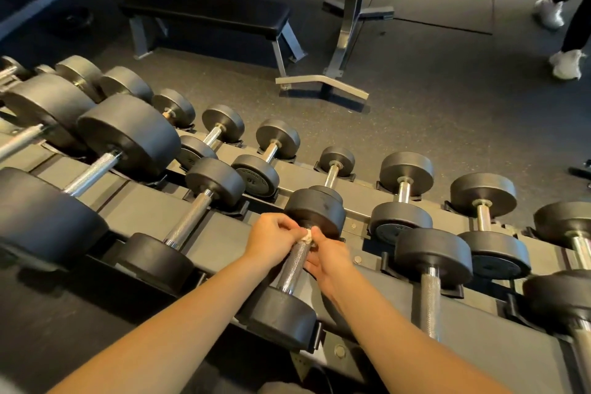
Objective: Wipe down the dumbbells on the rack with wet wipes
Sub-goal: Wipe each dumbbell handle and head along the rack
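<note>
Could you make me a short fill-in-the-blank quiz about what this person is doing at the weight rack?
1. Both hands pinch a small white wet wipe against the knurled ____ handle of a black round-headed dumbbell.
2. That dumbbell rests on the rack's ____ tier.
3. On the floor behind the rack stands a flat black padded ____.
4. The left hand and right hand are both ____ of gloves.

Missing words: metal; nearer; bench; bare

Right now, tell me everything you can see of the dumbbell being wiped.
The dumbbell has two round, matte black heads and a knurled, shiny metal handle. It lies in the near row of the rack, one head toward the camera, one away. A small white wipe is pressed on the handle's far end, pinched between the left hand and right hand.
</note>
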Demonstrator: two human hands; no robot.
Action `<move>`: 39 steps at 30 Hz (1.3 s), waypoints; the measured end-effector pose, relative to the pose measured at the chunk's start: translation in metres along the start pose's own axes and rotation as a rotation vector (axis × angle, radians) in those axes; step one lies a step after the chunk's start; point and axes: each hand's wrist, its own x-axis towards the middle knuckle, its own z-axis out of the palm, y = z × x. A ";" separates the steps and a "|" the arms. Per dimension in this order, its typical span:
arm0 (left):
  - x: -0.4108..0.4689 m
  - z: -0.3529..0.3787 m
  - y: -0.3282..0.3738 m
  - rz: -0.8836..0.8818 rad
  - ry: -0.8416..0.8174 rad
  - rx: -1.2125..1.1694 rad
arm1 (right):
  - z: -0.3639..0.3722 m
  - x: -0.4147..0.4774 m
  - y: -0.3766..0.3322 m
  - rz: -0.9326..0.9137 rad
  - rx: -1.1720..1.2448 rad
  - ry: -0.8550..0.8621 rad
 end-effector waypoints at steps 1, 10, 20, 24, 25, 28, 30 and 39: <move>-0.001 -0.002 -0.002 -0.013 -0.017 -0.005 | -0.003 -0.003 0.003 -0.023 -0.055 -0.014; -0.003 -0.013 -0.005 0.067 -0.084 0.255 | -0.011 -0.005 0.018 -0.154 -0.500 -0.023; 0.003 -0.020 0.005 0.366 0.223 0.300 | -0.022 0.017 0.006 -0.343 -0.691 -0.067; 0.017 -0.028 0.016 0.468 0.076 0.338 | -0.032 -0.003 0.019 -0.351 -0.874 -0.194; 0.021 -0.029 0.020 0.445 -0.003 0.349 | -0.037 -0.010 0.020 -0.342 -0.950 -0.253; 0.031 -0.030 0.023 0.384 -0.117 0.330 | -0.041 -0.014 0.010 -0.307 -0.728 -0.259; 0.033 -0.030 0.024 0.392 -0.110 0.347 | -0.033 -0.001 0.002 -0.228 -0.487 -0.061; 0.039 -0.029 0.021 0.329 -0.131 0.313 | -0.035 -0.013 0.013 -0.433 -1.095 -0.283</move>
